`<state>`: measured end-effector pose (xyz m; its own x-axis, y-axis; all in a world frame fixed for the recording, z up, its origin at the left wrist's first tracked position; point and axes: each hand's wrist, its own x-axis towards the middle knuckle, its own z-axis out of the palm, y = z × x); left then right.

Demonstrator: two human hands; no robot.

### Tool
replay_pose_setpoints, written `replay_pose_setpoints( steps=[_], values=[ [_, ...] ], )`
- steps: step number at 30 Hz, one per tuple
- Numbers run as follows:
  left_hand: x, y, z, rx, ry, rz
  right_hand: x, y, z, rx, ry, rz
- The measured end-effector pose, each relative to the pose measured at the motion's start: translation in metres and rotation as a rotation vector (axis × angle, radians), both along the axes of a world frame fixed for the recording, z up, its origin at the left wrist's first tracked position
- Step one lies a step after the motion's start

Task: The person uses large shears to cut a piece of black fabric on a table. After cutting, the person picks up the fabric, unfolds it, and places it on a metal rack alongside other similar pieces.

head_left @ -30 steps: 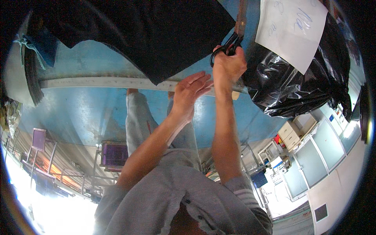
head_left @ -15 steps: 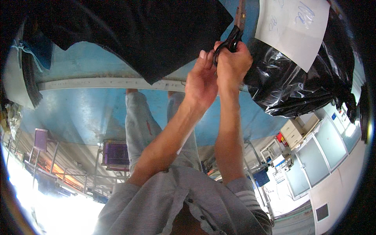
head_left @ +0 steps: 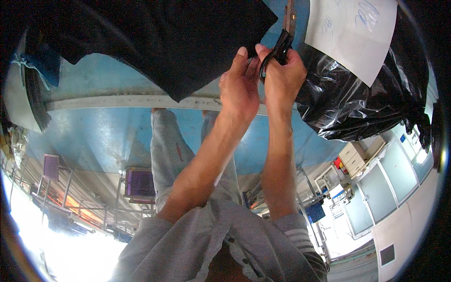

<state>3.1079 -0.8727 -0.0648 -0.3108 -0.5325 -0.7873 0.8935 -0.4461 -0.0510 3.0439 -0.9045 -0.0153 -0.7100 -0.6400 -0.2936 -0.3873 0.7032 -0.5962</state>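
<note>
scissors (head_left: 284,41): long axis near-vertical, pointing up-frame, tips cut off | right hand (head_left: 285,77): clasping them | left hand (head_left: 239,89): at black cloth (head_left: 178,42), grip unclear

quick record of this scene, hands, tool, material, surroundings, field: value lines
left hand: at the lower right edge of the black cloth, grip unclear
right hand: holding scissors
tool: black-handled scissors, blades pointing away from the person
surface: blue
right side: white paper over black plastic bag

Cloth (head_left: 174,42) left of scissors (head_left: 283,43)
</note>
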Motion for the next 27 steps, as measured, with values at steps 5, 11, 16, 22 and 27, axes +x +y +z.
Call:
replay_pose_setpoints(
  steps=[5,11,16,22,27],
  values=[
    [0.000,-0.001,0.013,0.030,-0.309,-0.103,-0.010,-0.009,0.007,-0.039,0.224,0.095],
    [-0.001,-0.007,0.020,0.061,-0.358,-0.099,-0.033,-0.032,-0.010,-0.228,-0.383,0.027],
    [0.004,-0.008,0.019,0.047,-0.428,-0.217,-0.023,0.033,0.023,-0.223,-0.671,0.035],
    [0.014,-0.010,0.021,0.102,-0.430,-0.328,-0.015,0.176,0.054,0.053,-1.028,-0.085],
    [0.013,-0.008,0.020,0.073,-0.417,-0.319,-0.010,0.248,0.035,0.244,-1.061,-0.170]
  ],
)
